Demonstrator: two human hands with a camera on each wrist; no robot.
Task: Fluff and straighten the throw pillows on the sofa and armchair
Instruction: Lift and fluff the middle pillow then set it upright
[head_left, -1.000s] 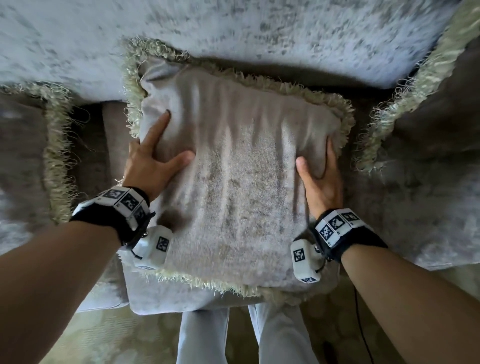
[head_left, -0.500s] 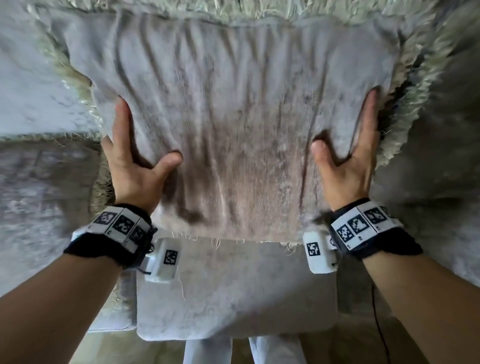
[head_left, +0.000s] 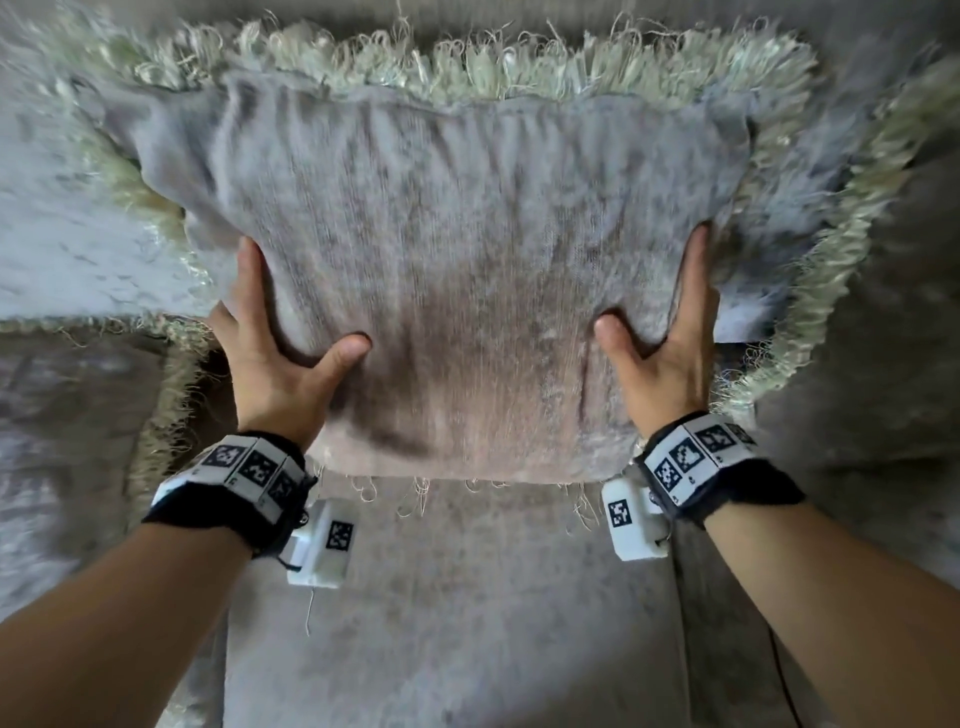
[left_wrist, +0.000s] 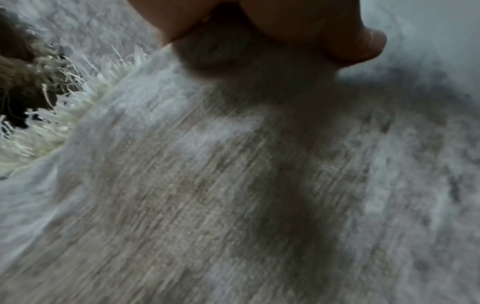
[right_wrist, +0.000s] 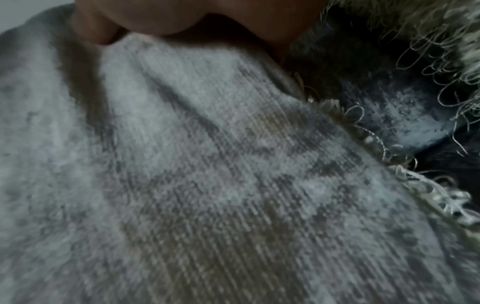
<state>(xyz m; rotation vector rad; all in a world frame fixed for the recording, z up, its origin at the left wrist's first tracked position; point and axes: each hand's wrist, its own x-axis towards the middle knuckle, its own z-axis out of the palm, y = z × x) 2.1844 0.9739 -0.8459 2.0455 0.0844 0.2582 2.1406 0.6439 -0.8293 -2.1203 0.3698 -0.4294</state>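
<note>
A grey-beige throw pillow (head_left: 457, 249) with a pale fringe (head_left: 467, 62) is held up in front of me, off the sofa seat cushion (head_left: 457, 597). My left hand (head_left: 291, 332) grips its left side, thumb pressed into the front and index finger along the edge. On the opposite side my right hand (head_left: 660, 312) grips it the same way. The remaining fingers are hidden behind the fabric. The left wrist view shows the pillow (left_wrist: 207, 185) close up under my thumb (left_wrist: 363, 45). The right wrist view shows the pillow (right_wrist: 207, 164) and its fringe.
A second fringed pillow (head_left: 62, 405) lies on the sofa at the left, and a third one (head_left: 893, 322) leans at the right. The pale sofa back (head_left: 47, 234) shows behind the left side. A thin cable (head_left: 779, 670) runs down beside my right forearm.
The pillow lay on the seat a second ago; both hands have lifted it clear and hold it upright closer to me, with the bare seat cushion now showing beneath it.
</note>
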